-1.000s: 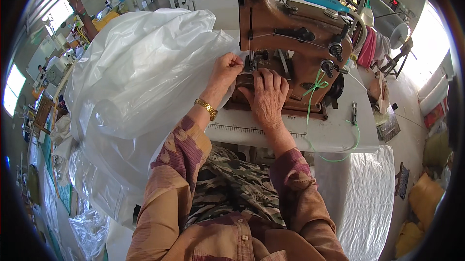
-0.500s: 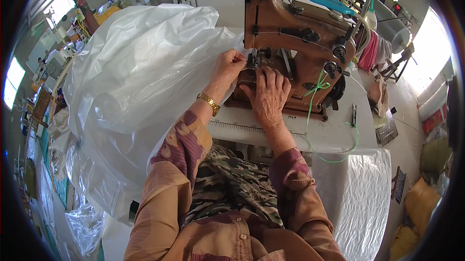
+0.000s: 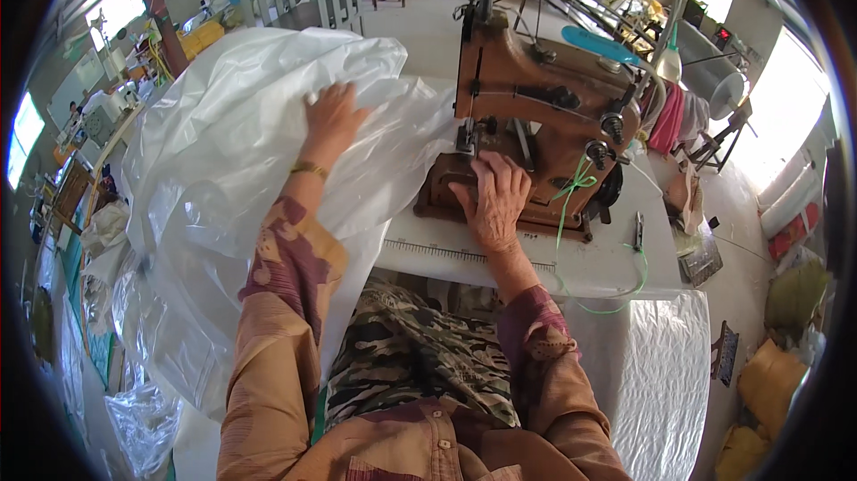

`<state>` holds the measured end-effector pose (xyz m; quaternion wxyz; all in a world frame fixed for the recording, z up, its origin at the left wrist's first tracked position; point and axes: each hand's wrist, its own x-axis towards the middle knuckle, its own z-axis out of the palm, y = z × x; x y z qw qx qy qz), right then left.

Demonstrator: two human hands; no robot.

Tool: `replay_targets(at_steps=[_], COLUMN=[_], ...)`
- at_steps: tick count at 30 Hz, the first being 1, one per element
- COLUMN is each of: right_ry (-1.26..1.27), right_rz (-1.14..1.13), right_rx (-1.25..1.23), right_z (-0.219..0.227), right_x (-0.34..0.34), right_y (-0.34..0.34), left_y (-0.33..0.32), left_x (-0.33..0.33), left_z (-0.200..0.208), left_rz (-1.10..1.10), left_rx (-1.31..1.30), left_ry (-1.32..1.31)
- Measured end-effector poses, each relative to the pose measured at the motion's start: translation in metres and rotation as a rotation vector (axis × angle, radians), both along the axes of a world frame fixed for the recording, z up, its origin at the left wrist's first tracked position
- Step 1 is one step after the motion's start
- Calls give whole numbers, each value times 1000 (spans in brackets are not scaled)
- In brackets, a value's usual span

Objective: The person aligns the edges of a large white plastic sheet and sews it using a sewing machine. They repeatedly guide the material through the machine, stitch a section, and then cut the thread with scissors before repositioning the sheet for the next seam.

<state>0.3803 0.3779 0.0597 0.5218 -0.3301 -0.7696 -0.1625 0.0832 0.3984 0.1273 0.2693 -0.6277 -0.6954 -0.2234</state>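
A large, crumpled sheet of translucent white plastic (image 3: 223,150) spreads over the left of the table, one corner reaching the needle area of a brown industrial sewing machine (image 3: 553,128). My left hand (image 3: 332,124), a gold watch at its wrist, lies over the plastic with fingers apart, holding nothing that I can see. On the machine's bed, just right of the presser foot (image 3: 467,135), rests my right hand (image 3: 494,204). Its fingers are bent forward and the thumb stands out to the side; nothing shows in it. Whether the plastic's edge sits under the foot is too small to tell.
A ruler strip (image 3: 464,256) runs along the white table (image 3: 616,271) before the machine. Green cord (image 3: 568,191) hangs from the machine toward small thread snips (image 3: 638,229). Shiny plastic (image 3: 665,374) drapes below the table's right side. A light blue piece (image 3: 600,43) tops the machine.
My left hand has left the needle area and moved left onto the plastic, its fingers spreading. My right hand stays on the machine bed, slightly lower in view. The view has tilted a little.
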Motion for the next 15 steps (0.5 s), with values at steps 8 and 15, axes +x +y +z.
replay_targets(at_steps=[8, 15], right_ry=[-138, -256], right_rz=[312, -114], right_rx=[171, -3], right_z=[84, 273], right_x=[-9, -41], right_y=[-23, 57], left_y=[-15, -33], left_x=[-57, -46], left_z=[-104, -102], left_rz=[191, 145], left_rx=[-213, -238], left_ry=[-245, -301])
